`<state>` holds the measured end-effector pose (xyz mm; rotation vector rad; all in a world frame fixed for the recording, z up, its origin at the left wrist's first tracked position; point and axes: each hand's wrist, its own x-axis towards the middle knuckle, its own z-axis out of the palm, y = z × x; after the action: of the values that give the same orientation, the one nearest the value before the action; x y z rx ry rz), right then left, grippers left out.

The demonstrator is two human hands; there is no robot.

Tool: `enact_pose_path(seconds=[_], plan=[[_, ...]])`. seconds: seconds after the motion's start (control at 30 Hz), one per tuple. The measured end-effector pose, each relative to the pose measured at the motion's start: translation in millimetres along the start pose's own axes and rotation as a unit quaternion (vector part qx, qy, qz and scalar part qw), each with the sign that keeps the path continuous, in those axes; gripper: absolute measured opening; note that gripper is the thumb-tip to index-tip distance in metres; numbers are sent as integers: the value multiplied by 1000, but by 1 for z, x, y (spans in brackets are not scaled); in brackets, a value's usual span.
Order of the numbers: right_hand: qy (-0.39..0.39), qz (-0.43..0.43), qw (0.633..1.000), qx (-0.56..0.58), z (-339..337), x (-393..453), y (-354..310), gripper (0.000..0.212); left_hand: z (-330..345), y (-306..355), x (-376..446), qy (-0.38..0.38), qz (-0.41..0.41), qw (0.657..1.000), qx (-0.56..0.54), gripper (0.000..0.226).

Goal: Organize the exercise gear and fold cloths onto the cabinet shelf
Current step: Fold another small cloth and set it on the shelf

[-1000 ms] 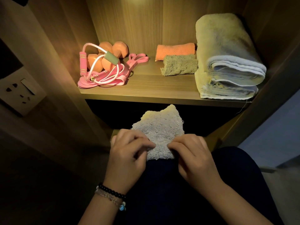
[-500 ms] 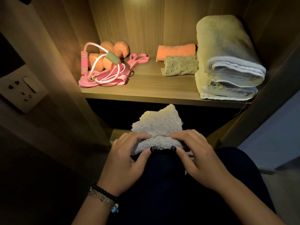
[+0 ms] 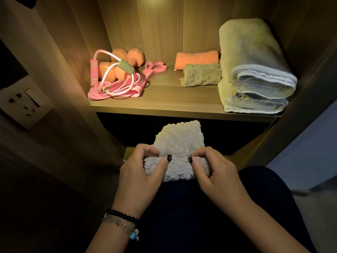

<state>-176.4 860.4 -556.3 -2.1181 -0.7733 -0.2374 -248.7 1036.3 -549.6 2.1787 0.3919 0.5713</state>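
A small fluffy grey cloth (image 3: 179,141) lies on my lap below the lit wooden shelf (image 3: 164,105). My left hand (image 3: 144,172) pinches the cloth's near left edge and my right hand (image 3: 217,174) pinches its near right edge, the near part rolled up over the rest. On the shelf at the left lie orange dumbbells (image 3: 125,63) tangled with a pink resistance band and pink-handled puller (image 3: 113,88). An orange folded cloth (image 3: 196,59) and an olive folded cloth (image 3: 201,75) sit mid-shelf. Large folded towels (image 3: 253,73) are stacked at the right.
Wooden cabinet walls close in the shelf on both sides. A white wall socket (image 3: 23,105) sits on the panel at the left. A dark compartment opens under the shelf, behind the cloth. My dark-clothed legs (image 3: 200,216) fill the lower middle.
Both hands have folded the cloth's near edge up and away from me, so a rolled fold now shows under my thumbs. The shelf items have not moved.
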Motion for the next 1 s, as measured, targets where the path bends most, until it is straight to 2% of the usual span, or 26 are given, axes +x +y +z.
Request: enact_pose_path(seconds=[0.1, 0.17, 0.23, 0.3, 0.5, 0.57, 0.7, 0.83, 0.93, 1.0], plan=[[50, -99, 987, -118, 1, 0, -2, 9, 3, 3, 3, 36, 33, 999, 6, 20], [47, -179, 970, -160, 0, -1, -1, 14, 4, 6, 5, 51, 91, 994, 20, 23], [33, -219, 962, -161, -2, -3, 3, 16, 6, 8, 4, 52, 149, 986, 44, 25], [9, -222, 965, -138, -5, -6, 7, 21, 6, 8, 1, 32, 165, 985, 44, 19], [-76, -164, 980, -87, -16, -8, 14, 36, -12, 4, -7, -116, 163, 980, 12, 31], [-96, -155, 979, -88, -18, -3, 15, 36, -13, 2, -7, -134, 155, 979, 12, 37], [-120, -136, 982, -45, -22, 9, 12, 31, -7, 1, -6, -69, 122, 990, -28, 34], [-91, -36, 989, 113, -27, 13, 12, 31, -6, 1, -4, -23, 44, 993, -103, 37], [-91, 47, 976, 192, -25, 12, 13, 32, -3, 5, -2, 1, 3, 990, -138, 29], [-88, 89, 965, 229, -22, 12, 12, 24, -2, 8, 0, 15, -20, 988, -151, 28]])
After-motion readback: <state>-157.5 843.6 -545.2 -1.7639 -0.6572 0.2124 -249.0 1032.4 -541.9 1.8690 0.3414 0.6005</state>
